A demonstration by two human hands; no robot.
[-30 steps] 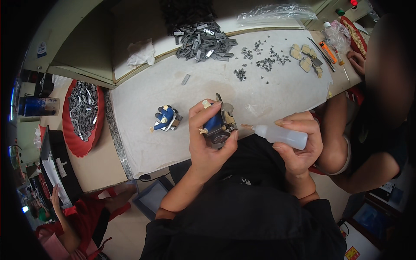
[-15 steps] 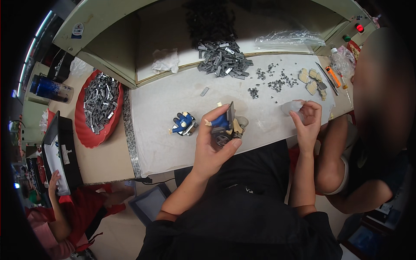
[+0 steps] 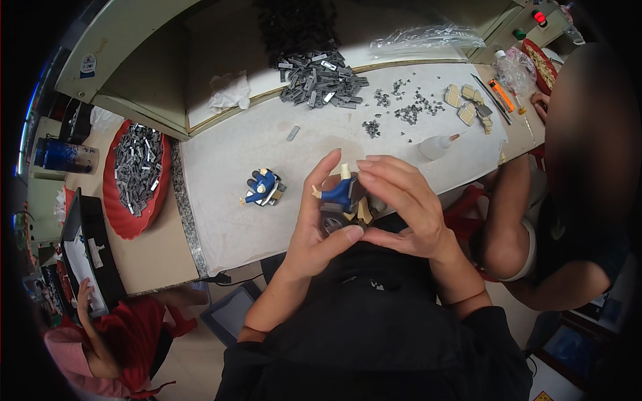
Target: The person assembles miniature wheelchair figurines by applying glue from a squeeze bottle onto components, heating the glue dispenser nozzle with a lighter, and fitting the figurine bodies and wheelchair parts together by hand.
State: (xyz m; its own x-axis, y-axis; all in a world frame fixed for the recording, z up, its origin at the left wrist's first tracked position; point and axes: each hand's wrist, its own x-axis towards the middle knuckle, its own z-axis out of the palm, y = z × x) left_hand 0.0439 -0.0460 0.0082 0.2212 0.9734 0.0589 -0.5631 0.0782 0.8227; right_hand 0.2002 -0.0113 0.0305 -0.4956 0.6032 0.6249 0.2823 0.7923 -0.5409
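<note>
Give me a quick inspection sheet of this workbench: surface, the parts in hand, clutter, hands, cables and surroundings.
Surface: white bench top, a grey edge strip on its left.
Job's things: blue and tan toy held over the near edge; a second toy lies on the bench, apart.
Clutter: heap of grey clips, scattered small parts, tan pieces, squeeze bottle, orange tool, white rag, plastic bag.
Hands: left hand and right hand both on the held toy.
Cables: one black cable below the bench edge.
Surroundings: red tray of grey clips; two other people alongside.
</note>
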